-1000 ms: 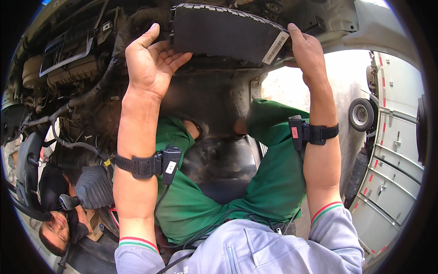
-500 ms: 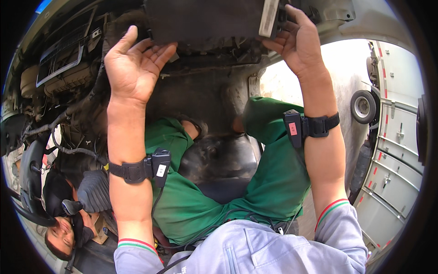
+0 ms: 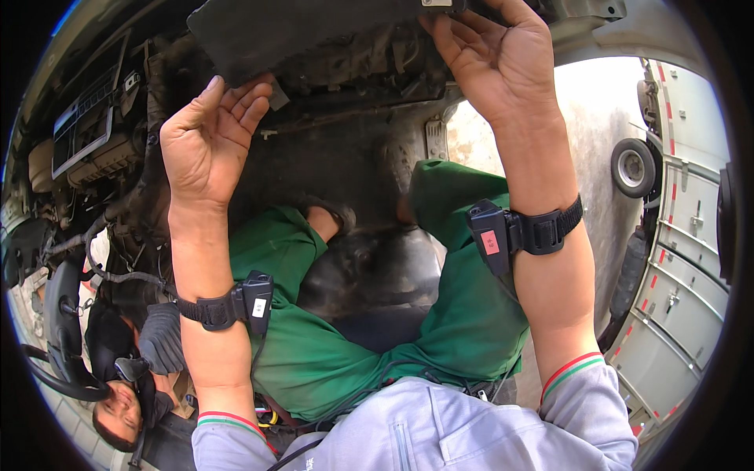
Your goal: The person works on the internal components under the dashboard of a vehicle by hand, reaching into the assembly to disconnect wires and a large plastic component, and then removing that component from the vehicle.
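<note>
A flat dark panel (image 3: 306, 30) hangs at the top of the head view, its left part running out past the upper edge. My right hand (image 3: 506, 67) is at its right end, with bent fingers closed around that end below a small pale label. My left hand (image 3: 208, 145) is at the panel's lower left corner, palm toward me. Its thumb and curled fingers meet that corner, and the fingertips lie partly behind it. Black straps with small boxes sit on both forearms, a left box (image 3: 258, 304) and a right box (image 3: 488, 235).
Exposed ducts and wiring (image 3: 102, 157) fill the left side, above a steering wheel (image 3: 67, 330) and a gear lever boot (image 3: 161, 337). Another person (image 3: 118, 412) is at lower left. Past the door opening on the right stands a truck with a wheel (image 3: 633, 168).
The panel has tilted and shifted up and left, its left end lower than its right. My left hand has moved left and slightly down; my right hand stays near the panel's right end.
</note>
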A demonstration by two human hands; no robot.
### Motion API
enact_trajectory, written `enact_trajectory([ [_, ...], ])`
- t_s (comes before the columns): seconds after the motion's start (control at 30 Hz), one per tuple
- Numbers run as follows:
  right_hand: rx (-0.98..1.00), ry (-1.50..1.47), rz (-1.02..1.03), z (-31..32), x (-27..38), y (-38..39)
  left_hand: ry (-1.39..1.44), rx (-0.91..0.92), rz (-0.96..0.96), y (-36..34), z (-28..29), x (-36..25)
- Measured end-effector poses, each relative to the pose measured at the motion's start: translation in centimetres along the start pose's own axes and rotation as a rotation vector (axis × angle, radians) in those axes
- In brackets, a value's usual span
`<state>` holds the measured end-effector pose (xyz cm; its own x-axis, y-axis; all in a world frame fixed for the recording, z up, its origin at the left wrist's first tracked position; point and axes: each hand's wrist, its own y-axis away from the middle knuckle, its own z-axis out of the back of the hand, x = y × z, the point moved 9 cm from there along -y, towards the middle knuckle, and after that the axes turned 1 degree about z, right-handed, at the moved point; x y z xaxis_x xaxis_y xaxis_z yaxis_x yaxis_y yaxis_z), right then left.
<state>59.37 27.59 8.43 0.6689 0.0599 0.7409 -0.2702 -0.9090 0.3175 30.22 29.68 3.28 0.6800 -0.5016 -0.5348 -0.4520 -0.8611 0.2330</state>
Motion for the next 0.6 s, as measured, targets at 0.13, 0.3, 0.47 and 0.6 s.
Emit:
enact_trajectory([
  [0.13,-0.062,-0.003,-0.016,0.0,0.4,0.0,0.021,-0.005,0.018,0.1,0.5,0.2],
  [0.3,0.158,-0.177,-0.118,-1.0,0.2,-0.4,0.151,0.073,-0.05,0.2,0.1,-1.3],
  [0.47,0.22,-0.285,-0.17,-1.1,-0.1,-0.4,0.229,0.093,-0.058,0.2,0.0,-2.3],
  [0.6,0.271,-0.311,-0.248,-2.0,-0.2,0.2,0.453,0.184,-0.037,0.4,-1.4,-3.3],
])
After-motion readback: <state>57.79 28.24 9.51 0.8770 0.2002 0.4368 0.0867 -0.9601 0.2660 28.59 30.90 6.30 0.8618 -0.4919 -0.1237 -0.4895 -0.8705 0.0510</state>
